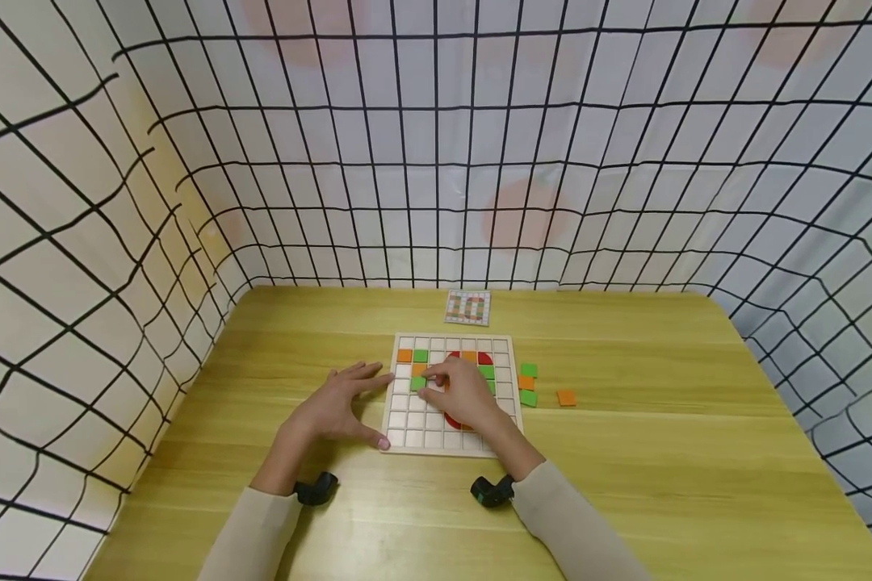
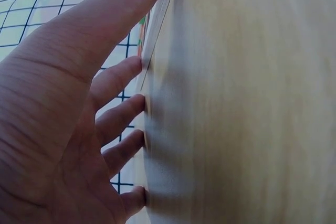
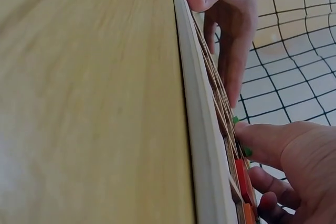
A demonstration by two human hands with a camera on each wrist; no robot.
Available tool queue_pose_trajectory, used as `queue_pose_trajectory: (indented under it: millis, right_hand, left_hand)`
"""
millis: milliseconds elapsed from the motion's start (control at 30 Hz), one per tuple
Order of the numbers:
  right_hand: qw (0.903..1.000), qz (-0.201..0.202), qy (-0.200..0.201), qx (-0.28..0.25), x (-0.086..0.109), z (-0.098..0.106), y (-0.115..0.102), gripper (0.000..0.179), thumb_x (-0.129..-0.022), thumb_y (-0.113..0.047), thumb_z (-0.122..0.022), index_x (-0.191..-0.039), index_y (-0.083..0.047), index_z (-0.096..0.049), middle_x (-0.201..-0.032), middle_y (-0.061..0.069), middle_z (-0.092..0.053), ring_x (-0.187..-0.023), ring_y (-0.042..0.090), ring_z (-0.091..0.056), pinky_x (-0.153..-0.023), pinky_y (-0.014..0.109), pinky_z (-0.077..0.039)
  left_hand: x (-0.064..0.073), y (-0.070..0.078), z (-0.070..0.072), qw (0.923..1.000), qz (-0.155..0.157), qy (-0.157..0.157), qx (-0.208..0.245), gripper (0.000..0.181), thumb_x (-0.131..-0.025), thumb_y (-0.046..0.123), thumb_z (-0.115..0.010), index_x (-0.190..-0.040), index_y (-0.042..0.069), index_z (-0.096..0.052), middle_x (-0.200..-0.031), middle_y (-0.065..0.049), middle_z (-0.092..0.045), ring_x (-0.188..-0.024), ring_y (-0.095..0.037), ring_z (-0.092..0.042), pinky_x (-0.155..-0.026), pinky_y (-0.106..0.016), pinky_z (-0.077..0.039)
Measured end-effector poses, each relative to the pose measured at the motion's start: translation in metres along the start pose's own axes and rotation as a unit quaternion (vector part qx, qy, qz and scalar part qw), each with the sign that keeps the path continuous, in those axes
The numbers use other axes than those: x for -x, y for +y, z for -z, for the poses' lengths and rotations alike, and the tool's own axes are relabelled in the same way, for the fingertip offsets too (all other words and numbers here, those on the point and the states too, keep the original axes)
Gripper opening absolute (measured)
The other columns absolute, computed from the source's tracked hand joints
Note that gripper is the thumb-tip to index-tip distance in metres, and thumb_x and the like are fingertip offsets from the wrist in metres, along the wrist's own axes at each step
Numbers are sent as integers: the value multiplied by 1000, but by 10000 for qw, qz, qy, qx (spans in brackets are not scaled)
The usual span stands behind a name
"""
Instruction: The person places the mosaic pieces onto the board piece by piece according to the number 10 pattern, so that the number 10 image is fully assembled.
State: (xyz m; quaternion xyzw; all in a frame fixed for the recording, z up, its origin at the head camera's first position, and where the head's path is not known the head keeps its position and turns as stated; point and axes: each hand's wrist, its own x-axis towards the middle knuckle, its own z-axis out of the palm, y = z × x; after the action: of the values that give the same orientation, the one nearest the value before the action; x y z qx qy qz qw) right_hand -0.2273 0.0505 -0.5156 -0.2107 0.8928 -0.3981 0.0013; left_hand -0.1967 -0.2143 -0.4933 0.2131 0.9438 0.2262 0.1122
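Note:
A white grid board [image 1: 416,438] with a wooden rim lies on the table, square orange and green tiles and curved red pieces set in its cells. My left hand [image 1: 334,407] has its fingers spread at the board's left side, the thumb [image 2: 126,3] at the near corner and the index finger by the edge. Over the board, my right hand [image 1: 472,395] pinches a green tile [image 1: 417,385] between thumb and index finger, in the left part of the grid below an orange tile [image 1: 418,369]. That hand covers part of the red pieces [image 3: 243,179] and middle cells.
Right of the board lie two green tiles [image 1: 528,399] and an orange tile [image 1: 526,382], with another orange tile [image 1: 567,398] farther right. A small patterned card [image 1: 468,308] lies behind the board. Black wire mesh [image 1: 436,186] borders the table [image 1: 668,484] at the back and sides.

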Motion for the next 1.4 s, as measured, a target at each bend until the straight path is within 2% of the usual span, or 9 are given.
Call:
queue_pose_trajectory:
  millis: [333,600,733,900,1167,1400]
  right_hand:
    - [9998,4,-52,188,-2,5,1,28,-88,-29,-82,-112,-16,-81,-81,-5,-62,-78,14,-53,-68,29,-44]
    - [9998,-138,-89,-90,3,20,8,31,-89,-28,-82,-115,-13,-79,-86,-3,-62,-77,15,-53,-68,29,-46]
    - [9999,-66,-62,-108,6,39,18,27,-90,-26,-81,-114,-13,-79,-84,-2,-62,-74,17,-51,-65,28,-44]
    - [9998,-148,-31,100,19,71,36,28,-92,-27,-79,-116,-12,-78,-88,2,-61,-74,17,-49,-65,28,-41]
    - [9975,-335,98,618,50,118,75,32,-92,-31,-80,-118,-13,-77,-94,3,-64,-81,20,-50,-68,30,-42]
    - [9936,-450,70,1030,77,147,108,39,-91,-39,-79,-122,-15,-75,-99,1,-64,-86,19,-50,-73,33,-43]
  left_hand:
    - [-4,3,2,9999,-72,83,-40,112,-61,71,-88,-156,28,-47,-169,-10,-32,-158,-41,-21,-123,-74,-9]
    - [1,0,0,10000,30,32,1,114,-60,70,-89,-156,27,-47,-169,-9,-31,-158,-41,-19,-123,-72,-9]
    - [5,-2,1,9999,65,94,-23,115,-59,69,-91,-156,26,-47,-169,-9,-31,-158,-42,-20,-123,-73,-9]
    - [5,-2,3,9999,7,110,-8,114,-59,69,-90,-156,27,-47,-169,-9,-31,-158,-41,-20,-123,-73,-8]
    - [3,0,-1,10000,49,46,39,113,-59,69,-91,-156,27,-48,-169,-9,-32,-158,-41,-20,-124,-72,-8]
    - [1,0,-2,10000,53,18,54,115,-59,70,-90,-156,27,-47,-170,-8,-30,-158,-41,-19,-124,-71,-7]
